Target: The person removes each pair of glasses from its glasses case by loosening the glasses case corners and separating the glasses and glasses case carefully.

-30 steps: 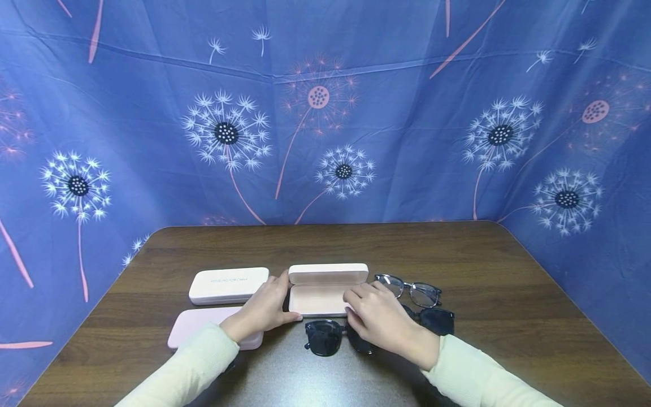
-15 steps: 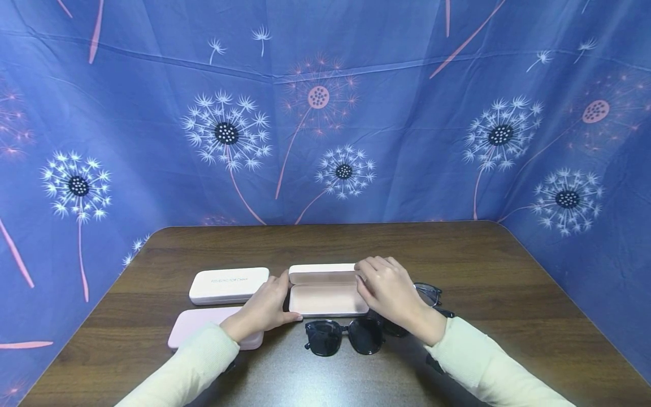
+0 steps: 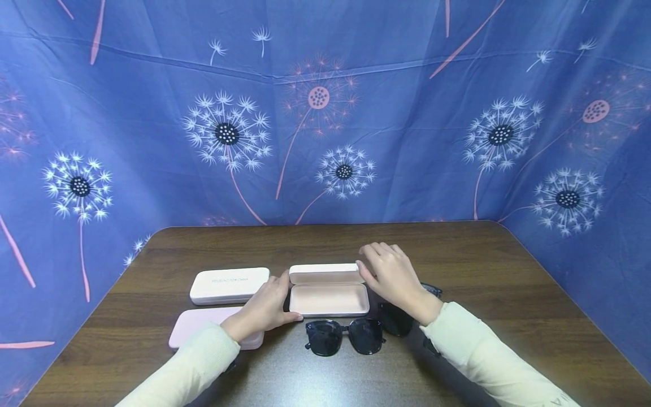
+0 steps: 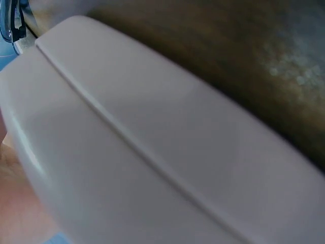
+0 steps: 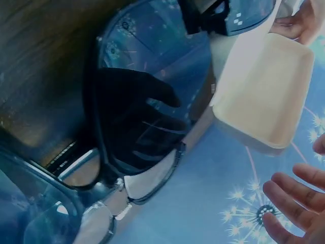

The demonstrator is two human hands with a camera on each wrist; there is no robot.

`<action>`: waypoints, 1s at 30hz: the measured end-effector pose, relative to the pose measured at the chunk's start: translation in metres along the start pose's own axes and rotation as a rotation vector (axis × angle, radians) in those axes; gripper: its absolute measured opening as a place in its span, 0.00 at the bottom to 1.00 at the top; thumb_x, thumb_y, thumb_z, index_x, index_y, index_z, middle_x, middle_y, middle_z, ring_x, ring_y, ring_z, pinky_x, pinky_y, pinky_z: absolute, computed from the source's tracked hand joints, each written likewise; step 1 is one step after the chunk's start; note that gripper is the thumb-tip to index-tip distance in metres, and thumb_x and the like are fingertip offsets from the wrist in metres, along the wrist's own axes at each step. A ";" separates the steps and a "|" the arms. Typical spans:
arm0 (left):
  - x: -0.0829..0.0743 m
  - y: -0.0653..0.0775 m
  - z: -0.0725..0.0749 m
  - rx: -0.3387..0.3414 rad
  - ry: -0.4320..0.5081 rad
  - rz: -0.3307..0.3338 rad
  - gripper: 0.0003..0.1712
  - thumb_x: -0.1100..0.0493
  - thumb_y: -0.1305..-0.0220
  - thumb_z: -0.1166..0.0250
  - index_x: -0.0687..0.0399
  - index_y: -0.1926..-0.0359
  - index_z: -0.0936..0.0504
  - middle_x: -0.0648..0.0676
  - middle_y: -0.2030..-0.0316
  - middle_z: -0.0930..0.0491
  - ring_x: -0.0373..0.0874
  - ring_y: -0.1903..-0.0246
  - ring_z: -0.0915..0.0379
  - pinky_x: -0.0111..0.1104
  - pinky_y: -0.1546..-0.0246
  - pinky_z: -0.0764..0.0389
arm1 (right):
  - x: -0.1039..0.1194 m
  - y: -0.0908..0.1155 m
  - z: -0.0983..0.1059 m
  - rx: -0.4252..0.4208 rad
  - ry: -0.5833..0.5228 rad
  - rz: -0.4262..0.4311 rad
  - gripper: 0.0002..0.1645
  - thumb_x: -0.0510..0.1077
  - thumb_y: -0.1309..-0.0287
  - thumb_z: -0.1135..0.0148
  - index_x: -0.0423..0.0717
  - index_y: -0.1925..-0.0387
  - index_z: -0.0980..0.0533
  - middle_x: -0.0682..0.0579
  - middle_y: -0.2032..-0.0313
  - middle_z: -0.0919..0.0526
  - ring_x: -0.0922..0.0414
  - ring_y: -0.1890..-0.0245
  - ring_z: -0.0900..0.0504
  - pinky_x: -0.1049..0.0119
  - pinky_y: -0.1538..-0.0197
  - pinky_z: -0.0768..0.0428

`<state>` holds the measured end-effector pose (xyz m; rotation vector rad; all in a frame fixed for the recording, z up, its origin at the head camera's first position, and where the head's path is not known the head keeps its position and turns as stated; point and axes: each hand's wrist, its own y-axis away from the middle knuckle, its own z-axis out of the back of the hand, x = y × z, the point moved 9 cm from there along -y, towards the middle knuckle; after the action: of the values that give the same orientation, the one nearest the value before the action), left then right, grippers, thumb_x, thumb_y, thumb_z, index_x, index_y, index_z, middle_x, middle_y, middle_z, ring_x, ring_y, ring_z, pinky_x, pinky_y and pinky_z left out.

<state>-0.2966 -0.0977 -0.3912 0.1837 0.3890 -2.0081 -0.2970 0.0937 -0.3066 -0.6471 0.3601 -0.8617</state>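
A glasses case (image 3: 329, 299) with a white lid and beige lining lies opened on the table. My left hand (image 3: 264, 305) grips its left end, thumb at the front corner and fingers toward the back. Beside the raised lid's right end is my right hand (image 3: 394, 277), fingers loosely bent and holding nothing; the right wrist view shows its fingers apart from the case. Black sunglasses (image 3: 325, 337) lie just in front of the case. Darker sunglasses (image 3: 395, 319) are partly hidden below my right wrist, and eyeglasses (image 3: 432, 289) show only an edge behind it.
A closed white case (image 3: 229, 285) and a closed pink case (image 3: 195, 325) lie left of my left hand, the pink one partly under my forearm. A blue dandelion-print cloth (image 3: 325, 113) hangs behind the brown table (image 3: 488, 265).
My right hand has moved from the case's front right, up and back to the lid's right end. The front sunglasses are uncovered. My left hand and the case have stayed put.
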 end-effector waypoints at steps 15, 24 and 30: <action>0.000 -0.001 0.000 0.016 -0.004 0.015 0.55 0.46 0.63 0.24 0.73 0.40 0.41 0.62 0.56 0.23 0.54 0.56 0.29 0.44 0.53 0.27 | -0.015 0.003 -0.037 0.242 -0.069 -0.091 0.23 0.58 0.39 0.50 0.43 0.59 0.23 0.50 0.65 0.18 0.53 0.64 0.19 0.55 0.59 0.23; 0.001 -0.001 -0.002 0.028 -0.007 0.012 0.56 0.46 0.62 0.25 0.74 0.40 0.43 0.65 0.52 0.24 0.55 0.54 0.29 0.44 0.50 0.28 | -0.027 0.005 -0.057 0.389 -0.333 -0.174 0.21 0.57 0.39 0.48 0.45 0.59 0.23 0.54 0.68 0.18 0.65 0.74 0.26 0.67 0.68 0.25; 0.001 -0.001 -0.003 0.029 -0.007 0.010 0.57 0.46 0.61 0.25 0.74 0.39 0.44 0.65 0.51 0.24 0.55 0.53 0.29 0.44 0.50 0.28 | -0.031 0.008 -0.070 0.519 -0.551 -0.229 0.23 0.57 0.38 0.50 0.42 0.55 0.25 0.53 0.69 0.18 0.64 0.73 0.24 0.69 0.69 0.25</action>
<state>-0.2979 -0.0976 -0.3943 0.1962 0.3537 -2.0045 -0.3485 0.0956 -0.3637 -0.4167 -0.4334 -0.9066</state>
